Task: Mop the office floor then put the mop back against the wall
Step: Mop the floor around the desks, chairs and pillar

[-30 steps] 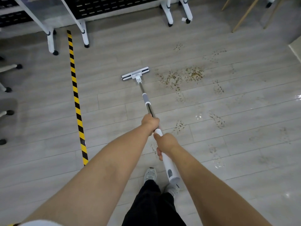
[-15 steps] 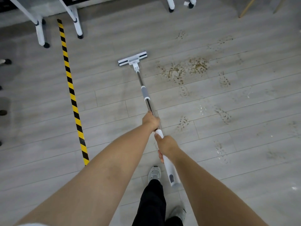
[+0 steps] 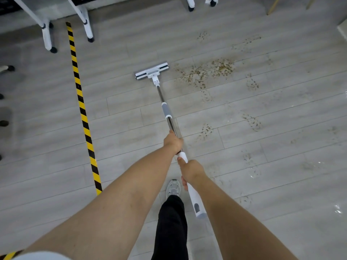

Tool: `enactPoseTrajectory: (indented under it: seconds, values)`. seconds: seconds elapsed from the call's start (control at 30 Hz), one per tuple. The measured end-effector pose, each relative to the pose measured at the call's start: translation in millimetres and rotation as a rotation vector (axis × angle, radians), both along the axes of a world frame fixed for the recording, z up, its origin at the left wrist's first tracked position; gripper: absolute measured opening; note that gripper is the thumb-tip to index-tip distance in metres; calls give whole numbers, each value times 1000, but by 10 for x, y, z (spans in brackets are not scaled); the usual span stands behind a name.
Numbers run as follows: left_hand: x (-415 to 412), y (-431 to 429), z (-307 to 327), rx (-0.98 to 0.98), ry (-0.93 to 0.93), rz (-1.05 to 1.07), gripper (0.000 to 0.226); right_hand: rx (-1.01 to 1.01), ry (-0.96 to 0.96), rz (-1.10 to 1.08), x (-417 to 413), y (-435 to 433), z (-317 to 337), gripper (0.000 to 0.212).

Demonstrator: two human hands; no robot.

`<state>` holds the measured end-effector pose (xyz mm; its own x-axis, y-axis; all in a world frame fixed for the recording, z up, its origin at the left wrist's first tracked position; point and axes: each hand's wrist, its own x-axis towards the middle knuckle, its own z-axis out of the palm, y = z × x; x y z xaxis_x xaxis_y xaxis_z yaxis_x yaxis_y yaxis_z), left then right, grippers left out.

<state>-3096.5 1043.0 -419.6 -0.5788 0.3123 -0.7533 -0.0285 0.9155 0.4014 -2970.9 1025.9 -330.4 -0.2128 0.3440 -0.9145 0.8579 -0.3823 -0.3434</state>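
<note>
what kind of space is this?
Probably an office or lab-style workroom: white desk legs on castors along the far edge, grey plank floor, and a yellow-black hazard tape strip running across it.

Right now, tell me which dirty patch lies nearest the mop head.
The large brown smear just right of the mop head; the others are small single footprints, farther off.

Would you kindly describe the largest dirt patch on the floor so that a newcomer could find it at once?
From the yellow-and-black striped tape on the grey floor, look right to the white mop head. Just right of it lies the dirt patch: a wide brown smear, denser than the faint separate footprints around it.
</note>
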Motion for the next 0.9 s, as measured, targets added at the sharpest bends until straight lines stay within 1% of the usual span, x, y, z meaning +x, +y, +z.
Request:
enactPoseTrajectory:
  seconds: [0.13,0.23,0.4,0.5,0.6,0.7,0.8,0.9]
  values:
    - [767,-442,57,6,4,2,40,-1,15,42,760,-419,1,50]
    - [1483,-885,70,38,-6,32,47,13,15,65,1483,-853,20,49]
    - [2810,-1719,138,44,-12,-18,57,-31,-54,107,2736,-1651,41,53]
    - [3455,-2120,172,-5,-10,-55,59,-45,-88,129,3392,-2036,178,56]
    - [3788,-2344,254,-21,-40,-43,60,-44,-107,142,3728,-2262,308,54]
    - [3857,-2426,329,-18,-36,-30,61,-7,-81,139,3812,-2354,411,52]
    - [3690,-2345,341,-6,-37,-14,55,5,-66,134,3671,-2283,419,52]
    - [3386,-2191,293,20,-52,19,53,10,-65,137,3340,-2112,349,52]
